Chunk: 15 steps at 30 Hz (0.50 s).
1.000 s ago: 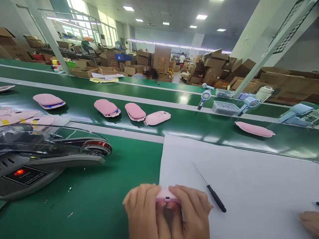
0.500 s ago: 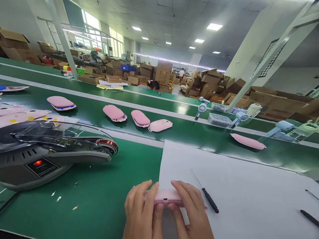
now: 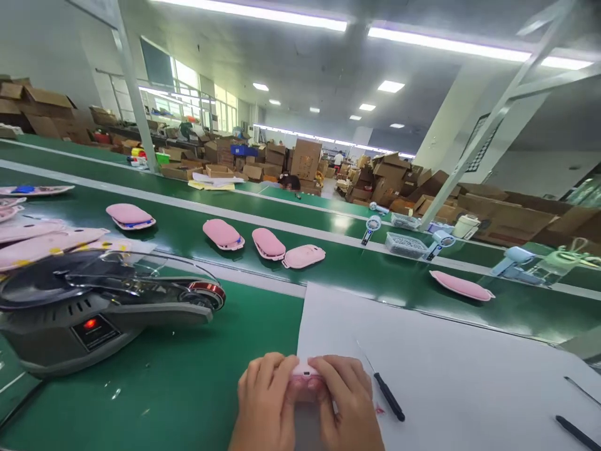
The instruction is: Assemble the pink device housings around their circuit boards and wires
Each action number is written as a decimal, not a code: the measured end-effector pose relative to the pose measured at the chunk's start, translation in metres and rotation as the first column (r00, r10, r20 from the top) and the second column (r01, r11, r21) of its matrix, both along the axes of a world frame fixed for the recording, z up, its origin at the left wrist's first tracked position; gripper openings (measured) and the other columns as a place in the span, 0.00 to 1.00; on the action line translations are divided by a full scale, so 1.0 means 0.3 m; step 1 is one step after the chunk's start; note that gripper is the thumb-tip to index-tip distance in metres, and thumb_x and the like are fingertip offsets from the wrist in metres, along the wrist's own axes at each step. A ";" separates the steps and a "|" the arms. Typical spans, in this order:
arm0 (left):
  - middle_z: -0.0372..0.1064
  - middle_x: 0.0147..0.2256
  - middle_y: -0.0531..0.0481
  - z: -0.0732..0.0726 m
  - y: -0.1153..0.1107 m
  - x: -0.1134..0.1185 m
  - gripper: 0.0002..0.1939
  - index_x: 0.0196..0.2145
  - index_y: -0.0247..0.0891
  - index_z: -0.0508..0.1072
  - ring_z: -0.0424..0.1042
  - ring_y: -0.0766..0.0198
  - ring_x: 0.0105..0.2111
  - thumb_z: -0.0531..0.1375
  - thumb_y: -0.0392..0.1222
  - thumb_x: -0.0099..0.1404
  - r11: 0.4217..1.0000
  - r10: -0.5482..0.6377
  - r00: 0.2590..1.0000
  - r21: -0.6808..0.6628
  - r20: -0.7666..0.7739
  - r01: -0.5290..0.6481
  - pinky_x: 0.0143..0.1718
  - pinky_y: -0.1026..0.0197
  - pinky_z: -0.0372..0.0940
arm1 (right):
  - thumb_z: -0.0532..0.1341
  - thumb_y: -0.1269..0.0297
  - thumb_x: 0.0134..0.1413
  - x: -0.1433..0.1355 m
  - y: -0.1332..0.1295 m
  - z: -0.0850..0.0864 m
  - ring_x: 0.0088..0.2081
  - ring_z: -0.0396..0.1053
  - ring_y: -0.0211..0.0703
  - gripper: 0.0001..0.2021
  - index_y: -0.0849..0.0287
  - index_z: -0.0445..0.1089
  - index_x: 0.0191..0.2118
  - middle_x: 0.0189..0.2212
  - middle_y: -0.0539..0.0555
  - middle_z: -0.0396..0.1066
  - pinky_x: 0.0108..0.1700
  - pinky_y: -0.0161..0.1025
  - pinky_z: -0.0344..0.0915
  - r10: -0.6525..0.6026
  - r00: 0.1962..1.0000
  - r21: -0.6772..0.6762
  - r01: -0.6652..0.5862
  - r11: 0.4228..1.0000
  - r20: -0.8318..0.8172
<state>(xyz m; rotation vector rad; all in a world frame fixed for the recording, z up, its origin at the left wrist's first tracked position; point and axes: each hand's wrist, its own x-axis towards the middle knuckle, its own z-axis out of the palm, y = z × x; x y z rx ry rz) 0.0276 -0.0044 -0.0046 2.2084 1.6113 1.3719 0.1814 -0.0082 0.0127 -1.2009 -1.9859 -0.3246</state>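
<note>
Between my two hands is a small pink plastic case [image 3: 306,372] with a dark port slot on the side facing me. My left hand [image 3: 266,394] grips its left end, thumb low and fingers curled over the top. On the other end, my right hand [image 3: 345,391] is closed the same way. Most of the case is hidden by my fingers. Just right of my right hand, a black-handled screwdriver [image 3: 389,396] lies on a white sheet [image 3: 441,369]. A small red bit shows beside that hand.
A grey tape dispenser-like machine [image 3: 107,319] with a red light stands at left. Several pink shells [image 3: 267,243] lie along the green bench behind. Blue handheld fans [image 3: 372,228] and a clear tub [image 3: 406,245] are farther right. A second black-handled tool [image 3: 576,431] lies at the right edge.
My fingers have closed in tighter over the pink case, covering more of it. The view has tilted up, so the bench things sit lower in the picture.
</note>
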 end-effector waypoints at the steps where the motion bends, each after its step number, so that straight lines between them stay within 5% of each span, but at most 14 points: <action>1: 0.71 0.40 0.51 0.003 0.010 -0.029 0.15 0.46 0.47 0.69 0.68 0.60 0.40 0.47 0.38 0.69 0.999 -0.046 0.999 0.021 -0.026 0.047 0.38 0.57 0.63 | 0.53 0.73 0.59 0.015 -0.001 0.010 0.36 0.70 0.40 0.12 0.58 0.67 0.46 0.37 0.51 0.73 0.37 0.36 0.66 0.027 0.999 -0.008 -0.027 1.000 0.044; 6: 0.75 0.35 0.53 0.022 0.034 -0.104 0.11 0.41 0.43 0.71 0.73 0.66 0.34 0.52 0.35 0.65 0.974 -0.203 0.979 0.109 0.025 0.199 0.33 0.66 0.69 | 0.53 0.70 0.60 0.053 -0.020 -0.003 0.35 0.71 0.41 0.09 0.59 0.66 0.45 0.35 0.53 0.73 0.36 0.37 0.70 -0.008 0.999 0.028 0.006 1.000 0.050; 10: 0.76 0.32 0.51 0.052 0.038 -0.098 0.12 0.36 0.40 0.75 0.71 0.63 0.30 0.51 0.32 0.63 0.976 -0.198 0.977 -0.072 0.082 0.204 0.31 0.61 0.69 | 0.52 0.69 0.61 0.054 -0.005 0.018 0.31 0.72 0.41 0.09 0.58 0.69 0.41 0.31 0.53 0.73 0.32 0.38 0.72 -0.034 0.999 0.067 0.035 0.997 -0.018; 15: 0.78 0.29 0.52 0.116 0.143 -0.096 0.16 0.31 0.43 0.78 0.73 0.59 0.28 0.53 0.30 0.54 0.951 -0.245 0.964 -0.166 0.107 0.260 0.41 0.50 0.69 | 0.60 0.60 0.55 0.151 0.078 0.083 0.31 0.76 0.38 0.09 0.51 0.75 0.41 0.35 0.49 0.78 0.31 0.27 0.74 0.200 0.979 -0.227 -0.201 0.953 -0.031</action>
